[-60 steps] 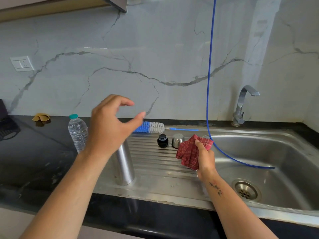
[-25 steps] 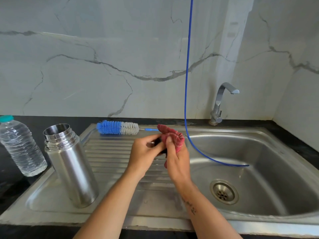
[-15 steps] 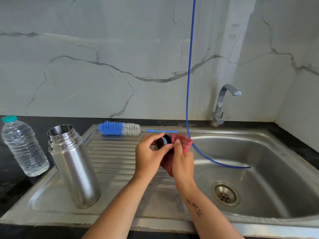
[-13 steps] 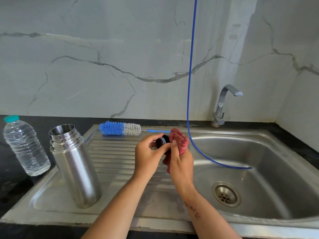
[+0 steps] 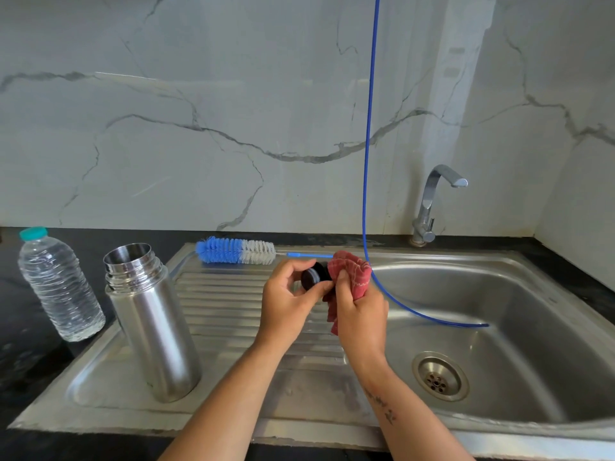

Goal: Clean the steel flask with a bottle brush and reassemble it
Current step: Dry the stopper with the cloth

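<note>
At centre frame my left hand [image 5: 289, 294] fingers pinch the black stopper [image 5: 314, 277] while my right hand [image 5: 361, 314] grips the red cloth [image 5: 352, 272] against it, so drying seems underway; the steel flask [image 5: 151, 322] stands open lower left, bottle brush [image 5: 235, 250] behind, reassembly undone.

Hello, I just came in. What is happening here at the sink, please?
A person is wiping a small black stopper: the left hand pinches it, and the right hand rubs it with a red cloth. The steel flask stands open on the drainboard, with no stopper in it. The bottle brush lies behind, untouched.
</note>
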Tool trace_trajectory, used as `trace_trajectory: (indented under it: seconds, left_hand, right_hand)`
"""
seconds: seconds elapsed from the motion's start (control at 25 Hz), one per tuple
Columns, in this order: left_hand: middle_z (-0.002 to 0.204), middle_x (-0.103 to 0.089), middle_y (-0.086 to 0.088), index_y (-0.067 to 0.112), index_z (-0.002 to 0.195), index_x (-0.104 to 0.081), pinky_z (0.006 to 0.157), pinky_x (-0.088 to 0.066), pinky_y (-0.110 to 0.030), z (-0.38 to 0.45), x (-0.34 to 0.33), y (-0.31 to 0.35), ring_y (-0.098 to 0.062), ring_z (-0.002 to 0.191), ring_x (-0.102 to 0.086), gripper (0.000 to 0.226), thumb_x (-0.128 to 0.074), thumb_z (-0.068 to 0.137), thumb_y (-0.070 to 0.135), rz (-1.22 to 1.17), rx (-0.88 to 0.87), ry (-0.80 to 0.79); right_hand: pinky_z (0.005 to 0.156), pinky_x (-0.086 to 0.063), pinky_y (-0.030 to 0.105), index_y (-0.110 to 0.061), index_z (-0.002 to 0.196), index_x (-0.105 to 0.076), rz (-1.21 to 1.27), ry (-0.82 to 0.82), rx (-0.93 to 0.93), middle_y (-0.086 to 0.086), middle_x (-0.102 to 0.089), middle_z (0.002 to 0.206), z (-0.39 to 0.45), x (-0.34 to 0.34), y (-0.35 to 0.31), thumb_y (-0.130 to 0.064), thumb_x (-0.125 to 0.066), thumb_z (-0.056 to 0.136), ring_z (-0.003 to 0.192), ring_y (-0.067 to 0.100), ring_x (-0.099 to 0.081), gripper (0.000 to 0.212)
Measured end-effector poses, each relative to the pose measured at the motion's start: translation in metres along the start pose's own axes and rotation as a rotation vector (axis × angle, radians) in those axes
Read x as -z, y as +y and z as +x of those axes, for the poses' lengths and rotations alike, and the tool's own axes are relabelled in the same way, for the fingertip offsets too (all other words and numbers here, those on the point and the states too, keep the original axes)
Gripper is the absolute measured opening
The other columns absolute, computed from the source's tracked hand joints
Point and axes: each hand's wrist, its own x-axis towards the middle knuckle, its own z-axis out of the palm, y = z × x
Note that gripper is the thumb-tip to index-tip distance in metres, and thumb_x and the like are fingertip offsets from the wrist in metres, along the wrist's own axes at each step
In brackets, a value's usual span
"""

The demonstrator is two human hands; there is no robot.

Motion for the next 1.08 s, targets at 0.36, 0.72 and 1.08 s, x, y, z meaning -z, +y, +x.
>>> trace_trajectory:
  seconds: [0.36, 0.72, 1.08]
  left_hand:
    - [0.119, -0.074, -0.011, 0.016, 0.124, -0.070, 0.100, -0.057, -0.048, 0.010, 0.013, 0.004, -0.028, 0.110, -0.072, 0.056, -0.084, 0.070, 0.015, -0.128, 0.420, -0.261]
    - [0.108, -0.077, -0.002, 0.019, 0.118, -0.070, 0.084, -0.058, -0.024, 0.003, 0.001, 0.005, -0.012, 0.101, -0.073, 0.050, -0.086, 0.075, 0.001, -0.056, 0.210, -0.080]
    - [0.104, -0.078, -0.003, 0.020, 0.115, -0.069, 0.084, -0.062, -0.037, 0.007, 0.004, -0.003, -0.018, 0.098, -0.075, 0.053, -0.093, 0.069, 0.008, 0.036, 0.171, 0.002]
  right_hand:
    - [0.054, -0.046, 0.035, -0.001, 0.090, -0.066, 0.238, 0.105, -0.073, 0.008, -0.060, 0.069, 0.013, 0.004, 0.006, -0.044, -0.050, 0.106, 0.062, 0.020, -0.055, 0.048]
    - [0.090, -0.059, 0.051, -0.010, 0.110, -0.073, 0.396, -0.079, -0.296, 0.019, -0.077, 0.104, 0.014, -0.008, 0.013, -0.035, -0.048, 0.108, 0.099, 0.030, -0.075, 0.035]
    - [0.045, -0.045, 0.035, 0.001, 0.086, -0.066, 0.123, -0.070, -0.146, 0.014, -0.058, 0.061, 0.003, -0.006, 0.012, -0.037, -0.049, 0.107, 0.053, 0.027, -0.052, 0.047]
